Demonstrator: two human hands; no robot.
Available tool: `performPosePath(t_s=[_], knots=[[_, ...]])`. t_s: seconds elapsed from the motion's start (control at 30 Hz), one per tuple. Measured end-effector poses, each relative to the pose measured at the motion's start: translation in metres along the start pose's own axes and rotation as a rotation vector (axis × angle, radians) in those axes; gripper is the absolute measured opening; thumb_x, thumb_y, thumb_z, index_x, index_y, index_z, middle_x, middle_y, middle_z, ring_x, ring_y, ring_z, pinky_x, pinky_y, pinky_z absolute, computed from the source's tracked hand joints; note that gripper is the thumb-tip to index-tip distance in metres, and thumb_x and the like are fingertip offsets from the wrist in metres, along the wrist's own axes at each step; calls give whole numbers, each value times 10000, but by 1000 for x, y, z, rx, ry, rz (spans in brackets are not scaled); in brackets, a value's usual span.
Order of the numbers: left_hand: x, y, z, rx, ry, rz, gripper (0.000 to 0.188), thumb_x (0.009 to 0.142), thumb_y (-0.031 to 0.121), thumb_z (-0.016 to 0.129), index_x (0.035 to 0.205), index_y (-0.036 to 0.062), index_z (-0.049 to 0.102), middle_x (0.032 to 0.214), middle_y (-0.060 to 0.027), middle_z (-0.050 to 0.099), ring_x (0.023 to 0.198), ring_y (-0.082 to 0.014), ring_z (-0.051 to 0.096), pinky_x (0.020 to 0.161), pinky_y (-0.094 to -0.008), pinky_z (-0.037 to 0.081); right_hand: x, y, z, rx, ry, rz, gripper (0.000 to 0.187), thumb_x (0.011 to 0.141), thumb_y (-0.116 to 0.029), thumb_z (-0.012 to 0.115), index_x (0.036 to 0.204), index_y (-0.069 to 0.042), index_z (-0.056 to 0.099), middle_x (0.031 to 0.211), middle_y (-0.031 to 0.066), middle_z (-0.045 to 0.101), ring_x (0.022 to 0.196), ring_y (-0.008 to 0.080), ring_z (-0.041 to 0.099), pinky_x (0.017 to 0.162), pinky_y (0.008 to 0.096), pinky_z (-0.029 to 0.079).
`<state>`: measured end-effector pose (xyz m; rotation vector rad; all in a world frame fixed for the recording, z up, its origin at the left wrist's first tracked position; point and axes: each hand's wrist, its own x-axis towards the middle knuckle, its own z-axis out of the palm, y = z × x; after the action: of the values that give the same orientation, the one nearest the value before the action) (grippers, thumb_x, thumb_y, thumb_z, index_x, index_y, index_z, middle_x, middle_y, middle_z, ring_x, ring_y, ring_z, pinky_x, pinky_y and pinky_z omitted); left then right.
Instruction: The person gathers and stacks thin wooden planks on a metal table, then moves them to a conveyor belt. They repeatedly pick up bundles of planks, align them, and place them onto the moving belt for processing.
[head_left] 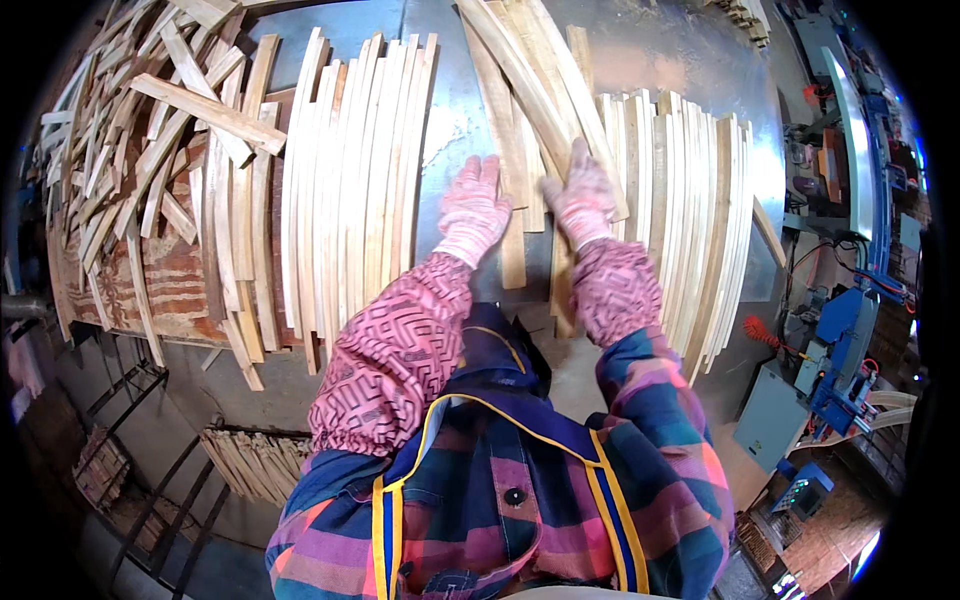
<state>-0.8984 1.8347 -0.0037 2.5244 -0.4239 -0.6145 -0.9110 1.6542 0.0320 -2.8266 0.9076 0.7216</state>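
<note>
Both my hands wear pale pink gloves, with patterned pink sleeve covers above them. My left hand lies over the metal tabletop with its fingers stretched forward, beside the left edge of a loose pile of wooden strips. My right hand is at the near end of a long wooden strip, its thumb on the left side and its fingers on the right. Another long strip runs along the right of that hand. Part of the right hand's grip is hidden.
Neat rows of wooden strips lie left and right of the loose pile. At far left, a jumbled heap of offcuts covers a brown board. A blue machine stands at the right, and a black metal rack at lower left.
</note>
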Motion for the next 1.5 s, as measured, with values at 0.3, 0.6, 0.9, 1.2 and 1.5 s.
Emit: performPosePath(t_s=[0.3, 0.6, 0.9, 1.2, 1.5], knots=[[7, 9, 31, 92, -26, -33, 870, 842, 386, 654, 1546, 101, 228, 1544, -220, 316, 1338, -381, 409, 1113, -468, 331, 11, 5, -12, -71, 14, -150, 995, 790, -325, 680, 1552, -24, 115, 1344, 251, 480, 1245, 369, 535, 1010, 439, 467], [-2, -17, 8, -194, -8, -359, 806, 796, 163, 618, 1526, 134, 276, 1488, -211, 409, 1291, -383, 476, 1058, -465, 414, 22, 24, 2, 536, -99, -137, 946, 774, -92, 723, 1559, -72, 195, 1306, 264, 578, 1140, 333, 627, 952, 387, 514], [-121, -53, -17, -94, -539, -369, 736, 914, 447, 554, 1494, 55, 325, 1311, -275, 575, 1214, -401, 564, 1024, -459, 448, -94, -44, 137, 833, -267, -435, 942, 800, -224, 717, 1542, -24, 171, 1392, 254, 498, 1281, 375, 504, 1068, 392, 424], [-102, -38, -36, 111, 6, 80, 625, 879, 472, 607, 1405, 156, 484, 1389, -193, 513, 1320, -381, 456, 1082, -455, 384, -45, -87, 52, 14, -486, -471, 759, 896, -528, 558, 1428, -16, 378, 1343, 217, 554, 1245, 319, 558, 989, 444, 494], [-52, -27, -7, 382, 122, 16, 687, 792, 316, 650, 1424, 150, 439, 1506, -219, 328, 1424, -420, 256, 1176, -557, 165, 18, 41, 13, -31, 145, -96, 669, 838, -406, 633, 1388, -79, 440, 1249, 176, 580, 1212, 315, 549, 1009, 395, 458]])
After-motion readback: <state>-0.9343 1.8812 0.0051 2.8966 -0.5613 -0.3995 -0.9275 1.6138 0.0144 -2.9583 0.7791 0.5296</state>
